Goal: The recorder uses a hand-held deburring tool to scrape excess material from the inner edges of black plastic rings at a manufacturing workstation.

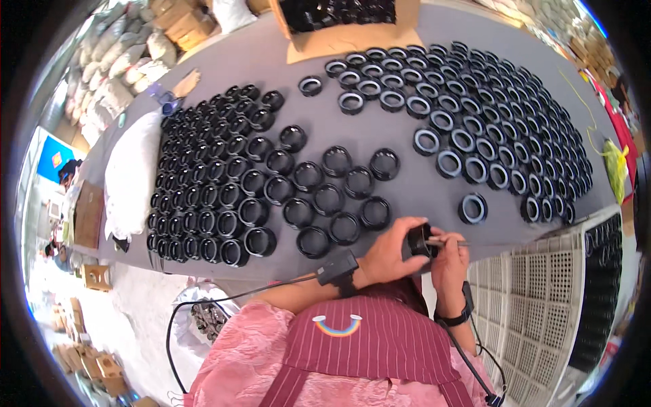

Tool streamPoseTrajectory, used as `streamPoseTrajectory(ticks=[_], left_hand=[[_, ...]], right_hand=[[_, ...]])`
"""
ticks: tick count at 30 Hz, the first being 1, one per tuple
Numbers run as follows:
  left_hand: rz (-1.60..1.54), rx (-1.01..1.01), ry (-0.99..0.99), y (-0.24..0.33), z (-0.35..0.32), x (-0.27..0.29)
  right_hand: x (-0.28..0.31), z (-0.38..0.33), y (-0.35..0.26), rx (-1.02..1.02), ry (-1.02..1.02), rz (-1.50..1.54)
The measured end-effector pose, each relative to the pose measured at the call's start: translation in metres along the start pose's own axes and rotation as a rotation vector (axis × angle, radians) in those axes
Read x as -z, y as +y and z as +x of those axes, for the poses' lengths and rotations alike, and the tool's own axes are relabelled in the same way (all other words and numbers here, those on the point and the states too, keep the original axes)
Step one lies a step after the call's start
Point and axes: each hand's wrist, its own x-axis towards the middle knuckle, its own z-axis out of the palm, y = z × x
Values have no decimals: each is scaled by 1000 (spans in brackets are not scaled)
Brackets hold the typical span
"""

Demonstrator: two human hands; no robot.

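My left hand (388, 252) is closed round a black ring (417, 239) at the table's near edge, its opening turned toward the right. In my right hand (448, 266) is a thin metallic rod-like tool (462, 243), pinched between thumb and fingers. One end of the tool reaches to the ring; whether it touches the inner wall I cannot tell. Plain glossy black rings (313, 241) stand in rows left of my hands. To the right are many black rings with a pale inner band (449, 163). One such ring, a separate one (472, 208), lies nearest my right hand.
A grey-covered table (271, 74) carries the rings. At its far side stands a cardboard box (408, 24) of black parts. White plastic crates (529, 298) flank me at lower right. White cloth (132, 176) lies at left; below the edge hangs a bag of metal pieces (207, 319).
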Motion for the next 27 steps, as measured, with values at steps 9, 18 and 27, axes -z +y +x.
streamPoseTrajectory(ticks=[9, 18, 27], left_hand=[[642, -162, 207, 36, 84, 104], [1215, 255, 132, -57, 155, 218], [1294, 313, 346, -109, 218, 275]], right_hand=[[8, 17, 2, 226, 43, 34], [10, 19, 3, 161, -11, -145], [-6, 19, -4, 174, -24, -329]])
